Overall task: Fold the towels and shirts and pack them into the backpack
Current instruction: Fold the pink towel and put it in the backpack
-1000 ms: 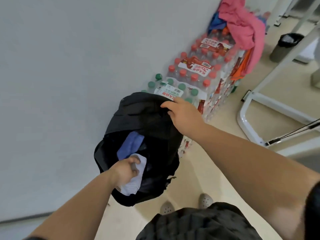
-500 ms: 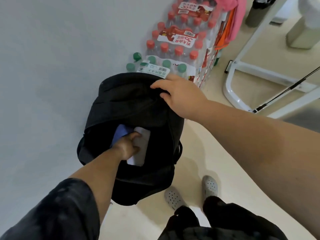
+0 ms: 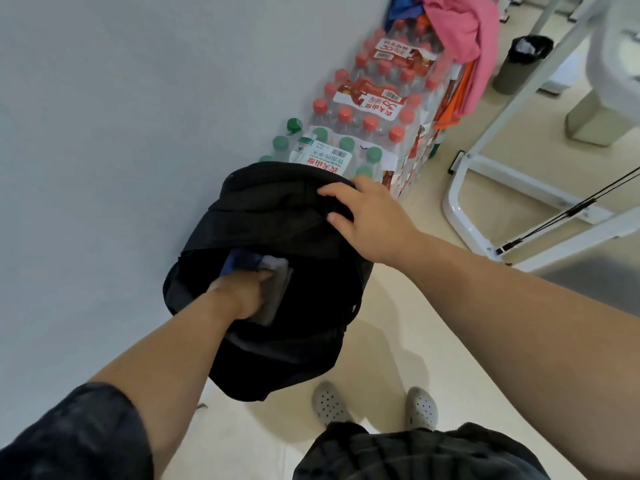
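The left arm reaches forward and down, and the left hand (image 3: pixel 247 294) is inside the backpack (image 3: pixel 277 209), fingers curled round a grey folded cloth (image 3: pixel 277 273). The right arm is extended, and the right hand (image 3: pixel 367 216) pinches the backpack's upper flap.

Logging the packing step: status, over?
Left hand grips folded pale grey cloth inside open black fabric backpack. Right hand holds backpack's top. Nothing blocking opening.

The backpack (image 3: pixel 273 209), with folded cloth (image 3: pixel 277 289) in it, is right of the wall (image 3: pixel 121 116), bottle packs (image 3: pixel 374 109) just behind it.
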The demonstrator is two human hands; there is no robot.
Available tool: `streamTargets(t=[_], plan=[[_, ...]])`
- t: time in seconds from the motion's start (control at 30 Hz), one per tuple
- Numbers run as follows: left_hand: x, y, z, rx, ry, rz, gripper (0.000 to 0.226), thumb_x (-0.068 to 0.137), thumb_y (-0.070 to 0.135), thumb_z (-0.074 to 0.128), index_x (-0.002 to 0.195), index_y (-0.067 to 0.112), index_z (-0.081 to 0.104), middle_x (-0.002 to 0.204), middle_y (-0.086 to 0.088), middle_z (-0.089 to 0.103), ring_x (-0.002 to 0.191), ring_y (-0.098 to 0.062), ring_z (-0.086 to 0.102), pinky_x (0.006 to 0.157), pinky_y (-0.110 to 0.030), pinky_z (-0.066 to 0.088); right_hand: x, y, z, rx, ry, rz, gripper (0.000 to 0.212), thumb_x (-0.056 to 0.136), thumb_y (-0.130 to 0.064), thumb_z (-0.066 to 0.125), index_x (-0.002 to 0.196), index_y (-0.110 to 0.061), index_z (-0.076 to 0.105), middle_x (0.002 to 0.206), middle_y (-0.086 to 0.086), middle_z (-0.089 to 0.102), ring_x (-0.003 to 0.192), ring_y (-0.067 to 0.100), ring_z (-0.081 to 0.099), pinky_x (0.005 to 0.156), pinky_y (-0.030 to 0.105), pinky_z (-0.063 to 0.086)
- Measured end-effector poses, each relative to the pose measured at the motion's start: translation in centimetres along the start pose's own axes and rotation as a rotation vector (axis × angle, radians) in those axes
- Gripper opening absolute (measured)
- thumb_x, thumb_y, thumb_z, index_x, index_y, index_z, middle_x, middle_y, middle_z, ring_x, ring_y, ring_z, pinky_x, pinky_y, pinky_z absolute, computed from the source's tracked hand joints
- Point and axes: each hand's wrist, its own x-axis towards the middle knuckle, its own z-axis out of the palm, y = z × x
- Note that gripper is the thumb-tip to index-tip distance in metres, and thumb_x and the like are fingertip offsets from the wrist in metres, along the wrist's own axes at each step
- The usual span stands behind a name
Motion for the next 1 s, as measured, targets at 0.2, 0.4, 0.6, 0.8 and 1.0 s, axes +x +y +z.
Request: streamTargets(t=[0.2, 0.4, 0.6, 0.8, 1.0], plan=[[-8.2, 2.4, -0.6, -0.327, 0.658, 0.211, 0.030, 0.090, 0.037, 0.064, 0.118, 0.026, 0.067, 0.088, 0.006, 0.066, 0.087, -0.021, 0.066, 0.073, -0.028, 0.049, -1.4, -0.2, -0.2, 0.032, -0.048, -0.026, 0.048, 0.100, -0.044, 0.052, 0.147, -0.040, 0.041, 0.134, 0.004, 0.044, 0.124, 0.027, 0.043, 0.106, 0.045, 0.041], [-13.8, 8.8, -2.5, -0.514, 0.976, 0.189, 0.024, 0.087, 0.032, 0.072, 0.110, 0.026, 0.066, 0.092, 0.012, 0.058, 0.084, -0.004, 0.056, 0.078, -0.021, 0.045, -2.6, 1.6, -1.3, 0.076, -0.098, -0.143, 0.056, 0.100, -0.047, 0.051, 0.153, -0.043, 0.032, 0.151, 0.002, 0.035, 0.137, 0.024, 0.035, 0.115, 0.041, 0.034], [-15.1, 15.0, -5.8, -0.549, 1.021, 0.022, 0.019, 0.087, 0.038, 0.069, 0.104, 0.035, 0.062, 0.086, 0.013, 0.056, 0.075, -0.004, 0.056, 0.072, -0.028, 0.048, -1.7, 6.3, -3.7, 0.095, -0.180, -0.276, 0.056, 0.100, -0.053, 0.048, 0.153, -0.046, 0.030, 0.155, -0.001, 0.031, 0.139, 0.020, 0.035, 0.115, 0.041, 0.035], [-11.8, 24.1, -9.4, -0.434, 1.054, 0.011, 0.036, 0.087, 0.042, 0.068, 0.120, 0.029, 0.060, 0.104, 0.014, 0.053, 0.073, -0.002, 0.050, 0.076, -0.029, 0.048, 0.2, 15.6, -8.5, 0.116, -0.221, -0.295, 0.058, 0.099, -0.051, 0.052, 0.153, -0.041, 0.032, 0.158, -0.001, 0.025, 0.141, 0.021, 0.032, 0.116, 0.044, 0.033], [-5.8, 33.7, -12.6, -0.412, 0.952, 0.024, 0.049, 0.087, 0.047, 0.068, 0.131, 0.031, 0.052, 0.131, 0.008, 0.050, 0.101, -0.015, 0.057, 0.088, -0.034, 0.050, 2.2, 26.6, -15.4, 0.085, -0.192, -0.218, 0.055, 0.098, -0.044, 0.056, 0.150, -0.036, 0.040, 0.156, -0.001, 0.025, 0.141, 0.020, 0.032, 0.114, 0.037, 0.034]])
